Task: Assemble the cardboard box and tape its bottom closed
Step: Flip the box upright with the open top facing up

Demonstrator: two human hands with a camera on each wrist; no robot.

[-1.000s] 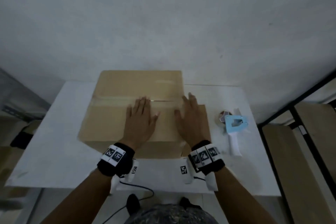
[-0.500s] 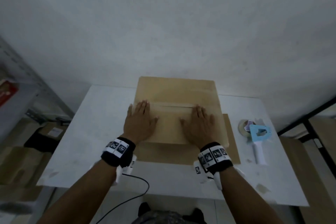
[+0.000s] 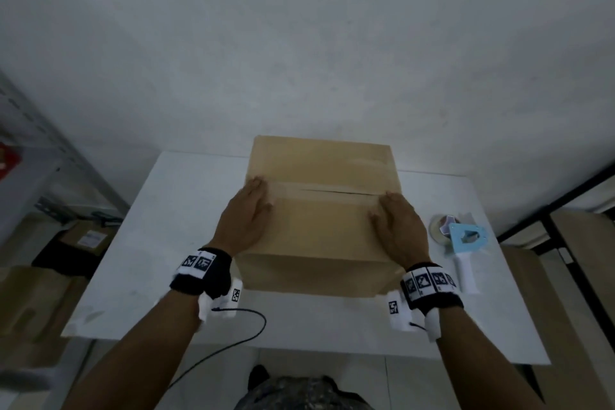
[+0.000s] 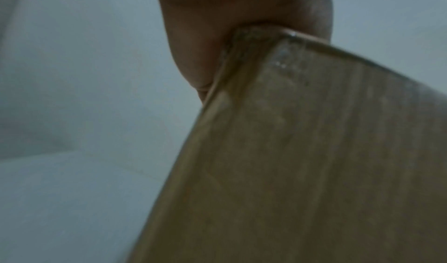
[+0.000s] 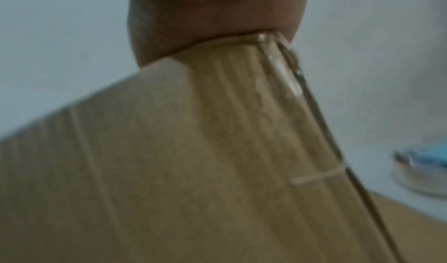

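Observation:
The brown cardboard box (image 3: 319, 230) stands on the white table (image 3: 159, 243) with its closed flaps facing up. A dark seam (image 3: 336, 191) runs across the top, under a glossy strip of tape. My left hand (image 3: 248, 213) lies flat at the seam's left end. My right hand (image 3: 399, 223) lies flat at the right end. In the left wrist view my palm (image 4: 229, 9) presses on a box corner (image 4: 314, 152) where shiny tape wraps over. The right wrist view shows my palm (image 5: 217, 9) likewise on the box (image 5: 193, 171).
A light blue tape dispenser (image 3: 466, 243) with a white handle lies on the table right of the box, and shows in the right wrist view as a blurred tape dispenser (image 5: 423, 167). A black cable (image 3: 246, 333) hangs off the near edge. Shelving and cartons (image 3: 83, 240) stand at the left.
Both hands have slid apart from the middle of the box top out to its left and right edges along the seam. The head view has shifted and come closer.

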